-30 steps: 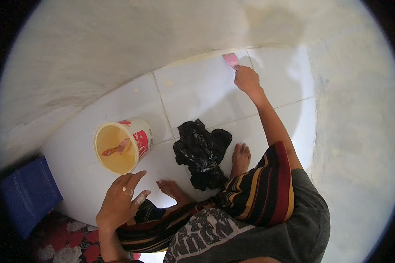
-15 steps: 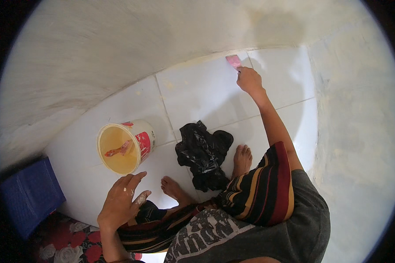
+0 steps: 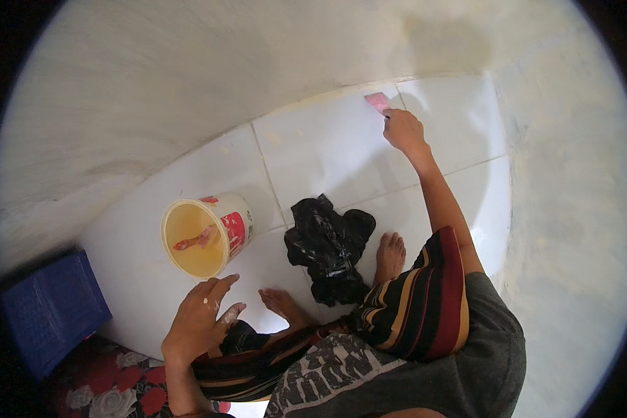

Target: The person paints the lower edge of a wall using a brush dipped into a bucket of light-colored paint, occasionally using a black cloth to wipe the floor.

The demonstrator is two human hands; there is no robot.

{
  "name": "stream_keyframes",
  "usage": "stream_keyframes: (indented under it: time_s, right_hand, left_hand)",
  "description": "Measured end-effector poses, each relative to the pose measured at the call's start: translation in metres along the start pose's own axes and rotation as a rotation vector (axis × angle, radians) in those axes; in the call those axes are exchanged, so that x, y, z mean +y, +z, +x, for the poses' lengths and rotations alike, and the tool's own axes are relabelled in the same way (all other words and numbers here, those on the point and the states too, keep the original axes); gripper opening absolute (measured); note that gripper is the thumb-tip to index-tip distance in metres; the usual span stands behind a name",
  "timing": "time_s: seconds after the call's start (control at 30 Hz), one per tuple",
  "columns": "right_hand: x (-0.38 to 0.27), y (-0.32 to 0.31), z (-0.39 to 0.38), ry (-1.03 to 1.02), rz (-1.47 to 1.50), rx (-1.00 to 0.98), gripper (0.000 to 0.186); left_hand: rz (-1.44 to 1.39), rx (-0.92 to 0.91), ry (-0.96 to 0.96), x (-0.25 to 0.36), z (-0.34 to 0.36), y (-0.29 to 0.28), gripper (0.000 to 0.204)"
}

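Note:
My right hand (image 3: 405, 130) is closed round the handle of a scraper with a pink blade (image 3: 377, 103), held out over the white tiles close to the foot of the wall. Whether the blade touches the floor is hard to tell. My left hand (image 3: 200, 315), spotted with white paint or filler, hangs with fingers apart and holds nothing. Just beyond it stands a white bucket (image 3: 238, 226) with a red label and a yellowish inside. A brush with an orange handle (image 3: 195, 240) lies inside the bucket.
A crumpled black plastic bag (image 3: 327, 247) lies between the bucket and my right foot (image 3: 390, 256). Pale walls (image 3: 167, 83) rise ahead and at the right. At the lower left are a blue box-like thing (image 3: 56, 310) and a flowered cloth (image 3: 111, 386).
The scraper in my right hand has drawn back slightly from the wall's foot. My left hand stays near the bucket. The whole view has shifted a little.

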State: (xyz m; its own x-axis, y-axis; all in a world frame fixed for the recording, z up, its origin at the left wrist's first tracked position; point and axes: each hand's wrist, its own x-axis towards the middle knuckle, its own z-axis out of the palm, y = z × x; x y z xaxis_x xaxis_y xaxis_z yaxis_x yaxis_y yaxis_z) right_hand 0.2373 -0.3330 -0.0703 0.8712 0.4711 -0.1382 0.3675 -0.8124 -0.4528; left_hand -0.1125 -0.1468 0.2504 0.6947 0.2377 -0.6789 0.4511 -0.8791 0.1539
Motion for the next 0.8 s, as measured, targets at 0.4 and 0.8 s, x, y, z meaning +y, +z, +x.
stream_keyframes:
  time_s: [0.4,0.8]
  right_hand:
    - [-0.004,-0.012,0.016,0.032,-0.027,0.003,0.017]
    - [-0.004,-0.011,0.019,-0.012,-0.048,-0.011,0.02]
  left_hand:
    - [-0.003,0.008,0.014,-0.005,0.0,0.003,0.045]
    - [-0.027,0.005,0.029,-0.012,-0.001,0.004,0.046]
